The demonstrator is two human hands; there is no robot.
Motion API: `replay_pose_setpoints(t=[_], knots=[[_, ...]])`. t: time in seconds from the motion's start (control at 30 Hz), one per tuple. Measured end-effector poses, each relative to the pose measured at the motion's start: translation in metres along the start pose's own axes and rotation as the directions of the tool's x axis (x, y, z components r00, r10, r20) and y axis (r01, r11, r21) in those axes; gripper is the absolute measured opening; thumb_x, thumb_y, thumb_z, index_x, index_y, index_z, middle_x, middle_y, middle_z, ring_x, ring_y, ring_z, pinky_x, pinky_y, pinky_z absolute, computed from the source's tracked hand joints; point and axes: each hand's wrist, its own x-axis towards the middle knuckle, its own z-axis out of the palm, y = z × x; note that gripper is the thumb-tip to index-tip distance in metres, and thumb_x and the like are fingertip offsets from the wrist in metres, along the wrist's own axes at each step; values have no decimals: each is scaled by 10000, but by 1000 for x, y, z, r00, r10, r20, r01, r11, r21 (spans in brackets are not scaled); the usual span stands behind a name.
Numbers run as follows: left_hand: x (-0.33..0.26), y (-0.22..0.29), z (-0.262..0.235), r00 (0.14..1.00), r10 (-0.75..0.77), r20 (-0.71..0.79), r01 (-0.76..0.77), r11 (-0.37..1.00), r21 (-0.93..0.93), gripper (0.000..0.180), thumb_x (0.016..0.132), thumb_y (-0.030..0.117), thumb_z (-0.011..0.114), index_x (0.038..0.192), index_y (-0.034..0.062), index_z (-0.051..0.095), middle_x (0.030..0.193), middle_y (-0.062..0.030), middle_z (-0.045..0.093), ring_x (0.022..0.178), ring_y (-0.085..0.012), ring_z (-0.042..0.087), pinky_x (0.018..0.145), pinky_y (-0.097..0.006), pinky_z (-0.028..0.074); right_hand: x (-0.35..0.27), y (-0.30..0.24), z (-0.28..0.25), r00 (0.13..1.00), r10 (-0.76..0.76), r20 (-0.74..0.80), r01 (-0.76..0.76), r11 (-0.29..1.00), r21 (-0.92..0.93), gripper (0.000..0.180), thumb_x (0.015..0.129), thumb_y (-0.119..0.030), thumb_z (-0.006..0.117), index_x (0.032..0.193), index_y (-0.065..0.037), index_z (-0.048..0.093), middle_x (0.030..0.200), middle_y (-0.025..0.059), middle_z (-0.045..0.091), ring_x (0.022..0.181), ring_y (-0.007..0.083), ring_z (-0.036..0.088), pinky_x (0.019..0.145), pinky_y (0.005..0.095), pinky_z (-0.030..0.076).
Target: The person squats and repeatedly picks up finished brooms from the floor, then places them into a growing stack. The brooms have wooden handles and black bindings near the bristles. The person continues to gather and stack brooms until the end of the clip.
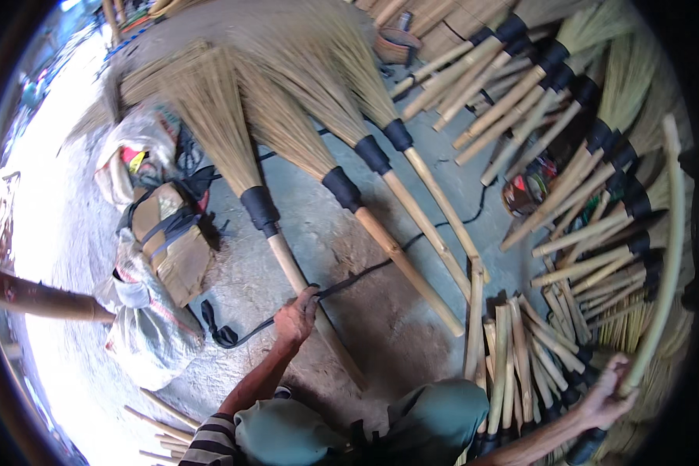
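Broom (261, 210) is grasped by the left fingers (310, 299) while, to its right, the right fingers (615, 368) clench a pale pole (676, 217).

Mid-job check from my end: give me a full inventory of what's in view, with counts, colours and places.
Laid-out brooms: four, straw with black bindings, floor ahead
Piled brooms: many, overlapping, same colours, right
Bound handles: many, pale wood, beside right knee
Loose sticks: several, pale, lower left
White sacks: two, left
Cardboard: count unclear, brown, between sacks
Black strap: at least one, floor
Pole: one, brown, left edge
Can: one, reddish, by piled brooms
Container: one, reddish-brown, top
Knees: two, grey-green trousers, bottom
Left hand: one, bare, on leftmost broom
Right hand: one, bare, gripping pale pole
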Motion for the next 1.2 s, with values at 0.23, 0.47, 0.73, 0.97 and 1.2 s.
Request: replay_pose_setpoints(t=[0.23,0.47,0.73,0.97,1.2], knots=[[-3,0,-3,999,-30,39,31,999,-13,349,1065,329,659,1413,296,658,963,-160,785,904,-419,778,779,-551,612,-22,145,175,922,102,373,59,916,-396,592,1045,-125,687,1537,58,413,1406,168,563,1384,335,531,1291,533,356],[-2,2,-8,990,-77,122,79,997,-18,396,1047,310,654,1442,291,646,1029,-173,795,945,-418,777,810,-549,604,-80,261,183,942,231,244,99,502,-859,500,851,-71,766,1288,16,538,1003,70,593,775,183,631,721,341,566],[-2,-1,-3,997,-41,60,42,999,-18,343,1061,335,669,1403,302,662,1029,-163,805,913,-415,784,778,-555,611,-192,395,115,488,818,305,83,304,-949,452,942,-183,795,1311,-10,601,1001,85,684,859,203,688,752,383,569],[2,1,-6,996,-45,75,46,999,-11,350,1053,263,677,1403,258,679,1067,-204,796,921,-420,779,786,-530,613,-293,526,24,214,879,426,316,351,-882,622,969,-182,760,1522,-5,538,1299,279,673,1156,469,693,976,528,578],[27,44,-31,898,436,-56,-433,899,62,416,1019,165,642,1431,129,686,1266,-189,710,1124,-388,707,962,-508,557,-345,534,-36,230,790,568,300,498,-814,761,997,-144,705,1678,-21,390,1592,276,511,1465,457,507,1228,528,429]])
